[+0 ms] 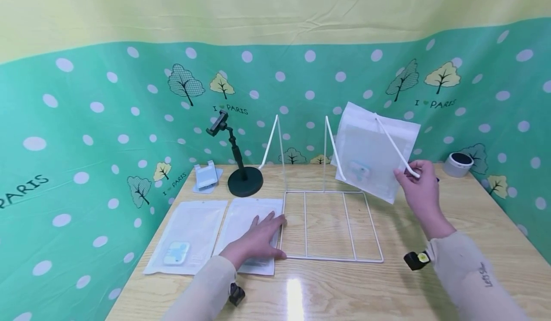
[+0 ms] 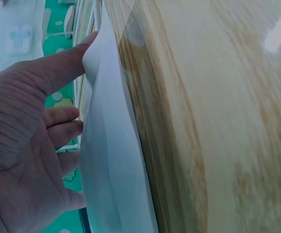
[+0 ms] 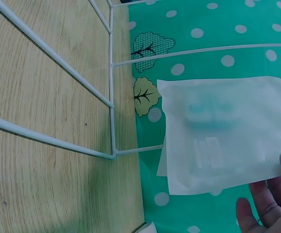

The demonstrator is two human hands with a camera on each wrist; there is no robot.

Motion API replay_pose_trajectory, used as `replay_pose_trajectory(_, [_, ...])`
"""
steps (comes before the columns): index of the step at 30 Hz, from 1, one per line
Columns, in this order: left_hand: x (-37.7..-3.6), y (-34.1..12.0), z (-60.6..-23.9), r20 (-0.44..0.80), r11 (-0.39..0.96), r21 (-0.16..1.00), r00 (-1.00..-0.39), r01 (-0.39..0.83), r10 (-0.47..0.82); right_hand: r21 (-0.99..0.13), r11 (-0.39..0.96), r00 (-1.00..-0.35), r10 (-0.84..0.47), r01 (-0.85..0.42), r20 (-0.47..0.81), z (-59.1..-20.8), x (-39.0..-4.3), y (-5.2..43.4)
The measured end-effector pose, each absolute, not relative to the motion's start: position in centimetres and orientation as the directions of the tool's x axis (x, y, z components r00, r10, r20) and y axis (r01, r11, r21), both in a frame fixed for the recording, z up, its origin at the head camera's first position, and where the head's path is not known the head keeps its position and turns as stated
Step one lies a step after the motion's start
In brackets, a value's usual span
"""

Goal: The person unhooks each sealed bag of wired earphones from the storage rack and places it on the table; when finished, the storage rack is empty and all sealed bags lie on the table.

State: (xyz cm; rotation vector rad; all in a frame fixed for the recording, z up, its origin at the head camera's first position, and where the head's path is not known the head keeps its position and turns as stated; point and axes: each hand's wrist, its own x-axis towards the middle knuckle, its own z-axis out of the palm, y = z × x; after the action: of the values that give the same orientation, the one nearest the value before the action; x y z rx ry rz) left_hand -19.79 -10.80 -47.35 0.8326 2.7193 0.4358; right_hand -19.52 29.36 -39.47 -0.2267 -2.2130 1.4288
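My right hand holds up a white translucent pouch by its right edge, pinched between thumb and fingers, above the right side of a white wire rack. One slanted rack wire crosses in front of the pouch. In the right wrist view the pouch shows a pale blue item inside, with my fingers at its lower right corner. My left hand lies flat, fingers straight, on a second pouch on the table just left of the rack. The left wrist view shows that pouch under my thumb.
A third pouch with a blue item lies at the far left of the wooden table. Behind it stand a small white holder and a black phone stand. A tape roll sits at the back right.
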Motion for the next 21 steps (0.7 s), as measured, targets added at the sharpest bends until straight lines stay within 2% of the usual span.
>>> replay_pose_trajectory(10, [-19.8,-10.8,-47.4,-0.159,0.786,0.365,-0.799,0.498,0.580,-0.882,0.422,-0.891,0.291,-0.209,0.350,-39.6,-19.4,29.7])
replay_pose_trajectory(21, [-19.8,-10.9,-47.5,-0.159,0.787,0.366,-0.800,0.497,0.579,-0.943,0.280,-0.930,0.264,-0.178,0.254,-39.0,-18.6,30.8])
